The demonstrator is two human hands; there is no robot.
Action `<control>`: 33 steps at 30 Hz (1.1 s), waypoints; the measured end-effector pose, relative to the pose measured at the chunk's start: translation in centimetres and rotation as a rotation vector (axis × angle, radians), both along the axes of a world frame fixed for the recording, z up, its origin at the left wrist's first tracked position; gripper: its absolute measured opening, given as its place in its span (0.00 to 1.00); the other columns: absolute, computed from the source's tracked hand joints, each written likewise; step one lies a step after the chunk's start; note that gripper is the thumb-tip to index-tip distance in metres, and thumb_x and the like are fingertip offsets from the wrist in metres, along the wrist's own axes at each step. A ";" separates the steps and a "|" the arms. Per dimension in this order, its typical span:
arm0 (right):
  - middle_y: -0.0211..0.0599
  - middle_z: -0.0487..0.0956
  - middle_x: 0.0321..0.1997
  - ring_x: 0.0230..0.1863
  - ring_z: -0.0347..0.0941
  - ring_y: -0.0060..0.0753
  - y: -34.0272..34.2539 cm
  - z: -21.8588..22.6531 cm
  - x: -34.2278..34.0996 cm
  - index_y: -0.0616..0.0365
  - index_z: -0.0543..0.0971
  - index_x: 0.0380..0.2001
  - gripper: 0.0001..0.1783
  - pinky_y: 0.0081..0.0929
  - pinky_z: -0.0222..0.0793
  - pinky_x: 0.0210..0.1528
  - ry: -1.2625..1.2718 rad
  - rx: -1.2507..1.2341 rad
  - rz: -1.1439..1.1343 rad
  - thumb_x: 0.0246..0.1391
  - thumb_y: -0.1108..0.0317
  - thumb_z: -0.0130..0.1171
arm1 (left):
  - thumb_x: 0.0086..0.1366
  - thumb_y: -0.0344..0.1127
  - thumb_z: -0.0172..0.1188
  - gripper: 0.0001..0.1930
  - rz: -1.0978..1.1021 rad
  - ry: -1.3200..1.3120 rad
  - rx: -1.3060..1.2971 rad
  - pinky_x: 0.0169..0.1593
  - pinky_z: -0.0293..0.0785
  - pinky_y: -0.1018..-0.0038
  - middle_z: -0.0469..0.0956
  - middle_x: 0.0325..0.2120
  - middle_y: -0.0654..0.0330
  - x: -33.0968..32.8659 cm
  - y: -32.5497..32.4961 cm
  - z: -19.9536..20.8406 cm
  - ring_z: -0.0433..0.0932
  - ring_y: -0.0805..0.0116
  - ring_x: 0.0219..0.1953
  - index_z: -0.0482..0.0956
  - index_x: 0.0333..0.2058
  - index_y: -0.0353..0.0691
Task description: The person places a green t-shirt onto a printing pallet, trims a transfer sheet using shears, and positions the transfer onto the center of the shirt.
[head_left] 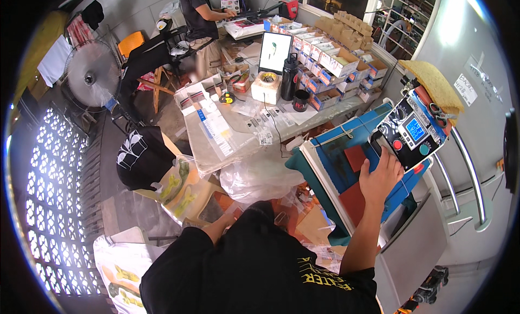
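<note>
My right hand [382, 176] reaches up to the control box [414, 130] of a press-like machine, thumb apart and fingers stretched out against its lower edge. The box has a lit blue display, a red button and a green one. Beside the fingers is a black handle-like part [375, 142]; I cannot make out any grip on it. Under my wrist lies a blue bed [398, 197] with red-brown pads [353, 203]. Low in the middle is my left hand [230, 219], its fingers mostly hidden behind my black shirt, near clear plastic.
Scissors [437, 112] and a yellow pad [428, 81] top the machine. A cluttered table [214, 154] holds a tablet [274, 51], black bottle [290, 70], mug [300, 100] and stacked boxes [333, 59]. Left are a chair [200, 197] with shirts and a fan [92, 76]. A person [195, 11] works behind.
</note>
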State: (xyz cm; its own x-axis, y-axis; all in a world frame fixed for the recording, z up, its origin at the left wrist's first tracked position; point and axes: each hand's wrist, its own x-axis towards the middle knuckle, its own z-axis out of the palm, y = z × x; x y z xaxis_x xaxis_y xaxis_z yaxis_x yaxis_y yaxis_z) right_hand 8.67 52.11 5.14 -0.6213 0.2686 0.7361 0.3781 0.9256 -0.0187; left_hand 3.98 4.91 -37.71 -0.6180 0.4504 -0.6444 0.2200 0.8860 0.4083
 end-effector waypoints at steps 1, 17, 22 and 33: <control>0.41 0.75 0.46 0.51 0.69 0.44 -0.4 0.2 -0.4 0.57 0.74 0.49 0.27 0.45 0.56 0.57 -0.008 -0.006 -0.048 0.44 0.60 0.65 | 0.51 0.55 0.65 0.26 0.007 -0.016 -0.007 0.45 0.75 0.59 0.82 0.38 0.45 0.2 -0.4 -0.1 0.81 0.49 0.42 0.83 0.39 0.38; 0.51 0.82 0.39 0.40 0.78 0.56 0.8 1.6 -0.8 0.59 0.79 0.38 0.21 0.51 0.69 0.45 -0.216 0.051 -0.112 0.48 0.53 0.62 | 0.61 0.39 0.52 0.11 0.550 0.183 0.046 0.42 0.77 0.59 0.82 0.37 0.47 7.3 -7.3 4.1 0.81 0.51 0.40 0.82 0.35 0.44; 0.48 0.79 0.54 0.50 0.77 0.55 4.2 0.3 -2.0 0.56 0.74 0.57 0.37 0.47 0.71 0.50 -0.371 -0.019 -0.130 0.55 0.38 0.53 | 0.61 0.33 0.53 0.06 1.342 0.954 0.016 0.47 0.72 0.53 0.74 0.39 0.46 18.7 -20.3 9.0 0.73 0.43 0.44 0.76 0.33 0.38; 0.54 0.79 0.51 0.49 0.77 0.54 -13.3 -11.3 -8.6 0.63 0.75 0.54 0.30 0.44 0.73 0.50 -0.153 0.146 0.268 0.54 0.53 0.59 | 0.69 0.57 0.42 0.36 2.027 0.447 -0.807 0.70 0.32 0.43 0.44 0.71 0.46 49.7 -33.6 10.5 0.38 0.42 0.73 0.53 0.69 0.43</control>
